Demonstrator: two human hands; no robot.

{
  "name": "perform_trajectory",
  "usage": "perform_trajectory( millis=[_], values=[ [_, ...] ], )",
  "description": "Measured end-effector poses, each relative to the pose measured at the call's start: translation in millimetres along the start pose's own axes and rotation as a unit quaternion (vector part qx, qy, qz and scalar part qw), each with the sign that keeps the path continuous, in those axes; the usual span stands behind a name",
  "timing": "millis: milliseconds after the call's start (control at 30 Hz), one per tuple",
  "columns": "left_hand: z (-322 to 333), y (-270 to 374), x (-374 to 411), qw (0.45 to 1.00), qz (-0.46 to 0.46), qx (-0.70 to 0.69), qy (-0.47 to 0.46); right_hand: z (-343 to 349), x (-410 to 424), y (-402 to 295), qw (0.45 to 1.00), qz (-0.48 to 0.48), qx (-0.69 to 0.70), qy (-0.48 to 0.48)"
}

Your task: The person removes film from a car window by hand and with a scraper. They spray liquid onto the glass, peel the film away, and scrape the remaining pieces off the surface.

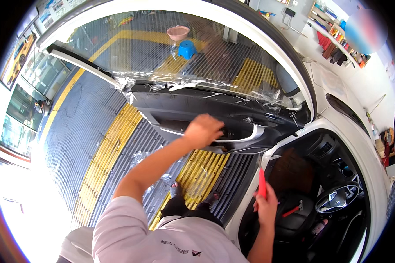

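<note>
My left hand [204, 131] is over the armrest of an open car door's black inner panel [184, 105], fingers bent and pointing right; whether it holds or touches anything is hidden. In my right hand [266, 203], by the door opening, is a red-handled tool [262, 184] with a thin tip pointing up, probably a knife. Torn clear plastic film [181, 83] runs along the base of the door window [135, 49], with shreds on the panel. A red-handled scraper [291, 211] lies on the black car seat [293, 222].
Through the glass show a blue plastic stool [187, 49] and a pink basin [178, 33]. Film scraps [141, 157] lie on the ribbed grey and yellow floor grating [108, 157]. The white door sill [242, 210] and steering wheel [337, 197] are at the right.
</note>
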State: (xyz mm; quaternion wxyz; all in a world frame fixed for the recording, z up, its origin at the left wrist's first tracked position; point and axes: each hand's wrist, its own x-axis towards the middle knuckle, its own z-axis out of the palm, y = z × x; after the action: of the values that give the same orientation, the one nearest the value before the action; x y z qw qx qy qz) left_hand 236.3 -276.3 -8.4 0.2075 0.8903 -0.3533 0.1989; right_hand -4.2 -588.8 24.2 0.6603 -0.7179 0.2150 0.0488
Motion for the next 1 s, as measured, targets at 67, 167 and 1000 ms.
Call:
perform_trajectory(
  millis=[67,167,1000],
  values=[
    [-103.1,-5.0,14.8,0.981,0.065,0.043,0.180,8.7,21.5,-30.2,0.986,-0.085,-0.138,-0.031],
    [-270.6,-22.9,16.6,0.916,0.107,0.234,0.309,53.1,33.0,-92.3,0.914,-0.235,-0.327,-0.048],
    [-485.5,-159.3,41.2,0.836,-0.065,0.337,0.428,413.8,2.8,-283.4,0.797,-0.317,-0.477,0.188]
  ],
)
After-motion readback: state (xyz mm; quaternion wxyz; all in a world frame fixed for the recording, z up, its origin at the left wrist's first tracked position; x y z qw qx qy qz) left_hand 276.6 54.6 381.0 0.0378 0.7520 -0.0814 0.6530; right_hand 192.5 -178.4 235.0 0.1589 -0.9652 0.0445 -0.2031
